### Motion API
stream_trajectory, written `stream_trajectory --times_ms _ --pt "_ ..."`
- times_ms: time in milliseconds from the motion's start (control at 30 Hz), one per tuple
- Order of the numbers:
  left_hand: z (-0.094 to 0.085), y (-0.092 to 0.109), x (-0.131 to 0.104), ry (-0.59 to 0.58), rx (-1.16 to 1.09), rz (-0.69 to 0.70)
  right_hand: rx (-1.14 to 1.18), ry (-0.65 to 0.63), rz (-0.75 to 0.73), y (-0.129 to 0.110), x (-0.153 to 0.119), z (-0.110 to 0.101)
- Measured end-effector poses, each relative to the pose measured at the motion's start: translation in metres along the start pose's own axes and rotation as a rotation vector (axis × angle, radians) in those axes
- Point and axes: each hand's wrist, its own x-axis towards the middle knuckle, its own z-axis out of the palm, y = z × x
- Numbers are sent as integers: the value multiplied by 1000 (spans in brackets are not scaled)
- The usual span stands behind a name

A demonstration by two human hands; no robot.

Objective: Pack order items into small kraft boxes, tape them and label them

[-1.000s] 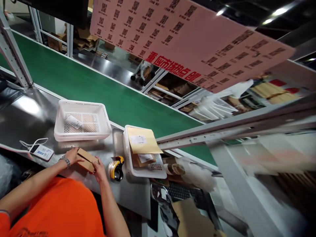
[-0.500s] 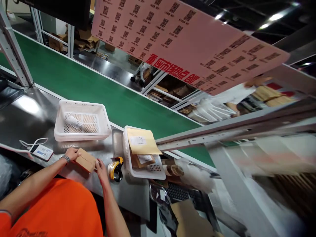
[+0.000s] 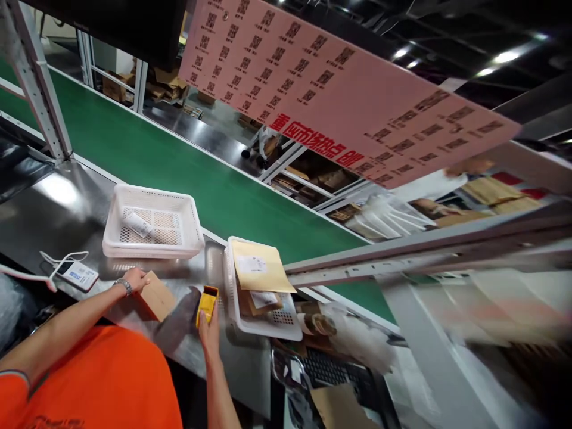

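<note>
A small brown cardboard box [image 3: 158,296] rests on the metal table, and my left hand [image 3: 135,279] grips its upper left end. My right hand [image 3: 208,326] is wrapped round a yellow and black tape dispenser [image 3: 207,302], raised to the right of the box. Behind the box is a white basket [image 3: 109,241] with a small white labelled packet [image 3: 138,224] in it. Right of the dispenser, another white basket [image 3: 268,333] bears a labelled yellow envelope [image 3: 263,268] over a smaller brown package [image 3: 252,304].
A white handheld device [image 3: 78,275] with a cable lies at the left. Behind the table runs a green conveyor [image 3: 156,155]. A pink sign [image 3: 357,101] with codes hangs above. At the lower right is a keyboard [image 3: 326,368]. Part of another person shows beyond the sign.
My right hand has let go of the box and taken hold of the tape dispenser, which is now lifted and turned. My left hand stays on the box. The camera view has shifted slightly.
</note>
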Motion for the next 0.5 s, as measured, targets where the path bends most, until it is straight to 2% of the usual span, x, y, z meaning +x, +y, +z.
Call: stream_trajectory --times_ms 67,133,200,267,367,500 --pt "1 1 1 -5 12 21 198 -114 85 -18 -11 4" --pt "4 4 3 -17 19 43 394 -195 173 -36 -24 18" --pt "9 8 5 -32 27 64 444 -191 208 -50 -33 41" --pt "13 11 7 -54 37 83 387 -157 191 -58 -37 66" --pt "13 13 9 -93 38 106 287 -133 124 -57 -37 90" --pt "2 10 8 -90 24 125 278 -130 105 -42 -35 91"
